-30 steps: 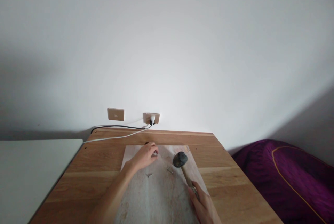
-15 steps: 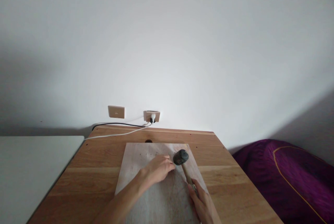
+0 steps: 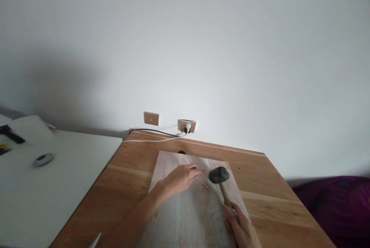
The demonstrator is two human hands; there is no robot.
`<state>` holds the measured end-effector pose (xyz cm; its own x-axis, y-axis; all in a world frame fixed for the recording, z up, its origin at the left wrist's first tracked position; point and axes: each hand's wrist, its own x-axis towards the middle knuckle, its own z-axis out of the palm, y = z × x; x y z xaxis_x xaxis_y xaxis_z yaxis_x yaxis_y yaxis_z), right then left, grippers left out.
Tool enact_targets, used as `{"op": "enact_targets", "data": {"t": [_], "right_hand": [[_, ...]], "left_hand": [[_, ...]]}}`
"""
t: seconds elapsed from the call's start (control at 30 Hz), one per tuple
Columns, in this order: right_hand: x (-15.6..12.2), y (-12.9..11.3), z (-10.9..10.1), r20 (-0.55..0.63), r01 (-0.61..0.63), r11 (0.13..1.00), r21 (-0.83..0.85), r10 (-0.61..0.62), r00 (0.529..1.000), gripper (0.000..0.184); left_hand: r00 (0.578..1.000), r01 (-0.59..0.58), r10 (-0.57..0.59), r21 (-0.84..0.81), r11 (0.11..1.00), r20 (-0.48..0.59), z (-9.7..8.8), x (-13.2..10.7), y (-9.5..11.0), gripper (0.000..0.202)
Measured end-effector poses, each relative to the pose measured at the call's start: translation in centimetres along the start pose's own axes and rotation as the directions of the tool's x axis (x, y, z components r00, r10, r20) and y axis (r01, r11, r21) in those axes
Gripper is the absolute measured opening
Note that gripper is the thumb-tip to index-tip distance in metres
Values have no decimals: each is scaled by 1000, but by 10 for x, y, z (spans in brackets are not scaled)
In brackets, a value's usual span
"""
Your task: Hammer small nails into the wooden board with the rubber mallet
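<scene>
Both hands are over the board (image 3: 185,217), apart from each other. My left hand (image 3: 180,178) rests on it with fingers (image 3: 195,171) drawn together and pointing right, and I cannot tell whether they pinch anything. My right hand (image 3: 243,229) is clamped round the lower end of the mallet (image 3: 219,175) handle, at the board's near right edge. The mallet's long axis runs from that hand away from me and slightly left, so its black head sits just right of my left fingertips, near but not touching. Between them, a little nearer to me, one small nail (image 3: 205,186) lies slanted on the board; the mallet head is just beside it and my left hand is the nearer hand. I count one mallet, one board and one nail that I can make out. The board lies on the wooden desk (image 3: 124,175). On the wall beyond are one switch (image 3: 151,118) and one socket (image 3: 187,125) with two cables (image 3: 150,140), one black and one white. To the left, a white desk (image 3: 63,194) carries one metal ring (image 3: 43,159).
</scene>
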<state>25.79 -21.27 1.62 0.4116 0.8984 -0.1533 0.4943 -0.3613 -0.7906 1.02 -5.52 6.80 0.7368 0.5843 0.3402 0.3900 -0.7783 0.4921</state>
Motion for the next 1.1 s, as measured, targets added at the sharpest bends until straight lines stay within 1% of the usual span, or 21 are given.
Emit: {"op": "enact_targets", "data": {"t": [0.1, 0.17, 0.2, 0.23, 0.33, 0.43, 0.5, 0.6, 0.77, 0.9, 1.0, 1.1], "right_hand": [[-1, 1, -3, 11, -47, 999, 17, 47, 999, 84], [-1, 2, -3, 18, -51, 999, 9, 50, 999, 85], [0, 2, -3, 26, -47, 999, 6, 47, 999, 86], [0, 3, -2, 36, -43, 999, 7, 42, 998, 86], [1, 3, -1, 71, -45, 999, 27, 43, 997, 87], [-1, 3, -1, 102, -57, 997, 43, 52, 993, 88], [-2, 3, -1, 107, -53, 997, 48, 48, 993, 89], [-2, 5, 0, 91, -48, 998, 49, 44, 995, 94], [-1, 7, 4, 89, -68, 996, 61, 63, 994, 98], [0, 1, 2, 43, -75, 994, 76, 72, 996, 93], [-1, -5, -3, -8, -34, 996, 79, 35, 999, 88], [-5, -10, -4, -24, -39, 995, 92, 41, 999, 87]], "left_hand": [[984, 80, -107, -187, 979, -140, -18, -12, -13, 22], [963, 110, -174, -288, 951, -206, -24, -20, -24, 19], [954, 126, -203, -317, 940, -220, -25, -23, -30, 18], [946, 145, -228, -327, 934, -232, -24, -25, -36, 19], [923, 203, -281, -290, 935, -261, -16, -29, -52, 24], [905, 238, -326, -308, 921, -274, -6, -28, -61, 30], [900, 246, -347, -348, 905, -265, -1, -25, -63, 29], [904, 234, -343, -376, 896, -256, 5, -19, -63, 27], [906, 228, -325, -336, 914, -270, 10, -12, -61, 26], [908, 235, -320, -306, 923, -270, 12, -10, -58, 24], [898, 250, -337, -300, 920, -284, 14, -9, -57, 21], [888, 259, -353, -315, 913, -293, 15, -8, -58, 20]]}}
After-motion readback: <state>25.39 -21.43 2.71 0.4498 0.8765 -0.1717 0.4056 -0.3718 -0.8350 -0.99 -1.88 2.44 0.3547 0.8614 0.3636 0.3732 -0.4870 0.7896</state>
